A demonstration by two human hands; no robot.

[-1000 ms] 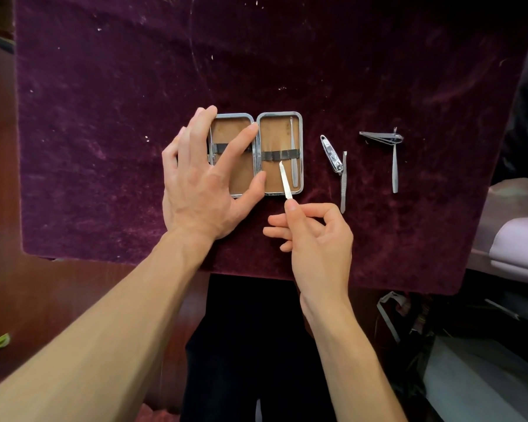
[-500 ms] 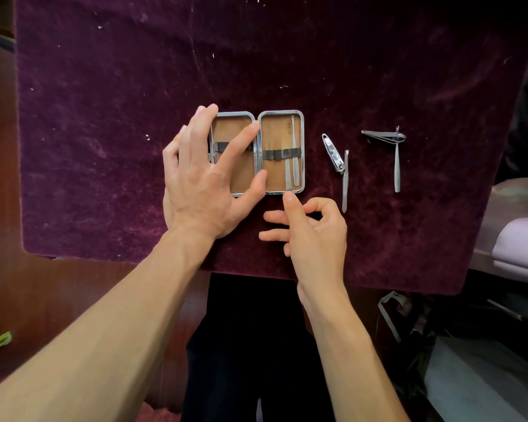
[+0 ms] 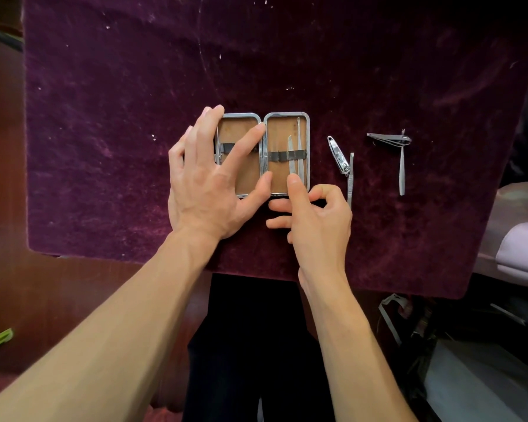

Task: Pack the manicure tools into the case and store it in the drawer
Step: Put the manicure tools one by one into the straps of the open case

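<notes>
The purple velvet cloth [image 3: 287, 56] covers the table, with a pale cushion [image 3: 521, 251] off its right edge. The left hand [image 3: 208, 184] lies flat, fingers spread, pressing the left half of the open case [image 3: 287, 114] at mid-cloth. The right hand [image 3: 317, 226] was pinching the slim tool [image 3: 290, 150] a second ago. Now it grips nothing, and its straight forefinger pushes that tool's near end under the right half's band. A nail clipper [image 3: 337, 153] and a file [image 3: 350, 178] lie just right of the case.

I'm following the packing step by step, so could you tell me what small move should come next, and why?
Probably lift the right hand off the slim tool and reach for the nail clipper. The tool already sits under the strap in the case, which the left hand steadies, and the clipper is the nearest loose piece.
</notes>
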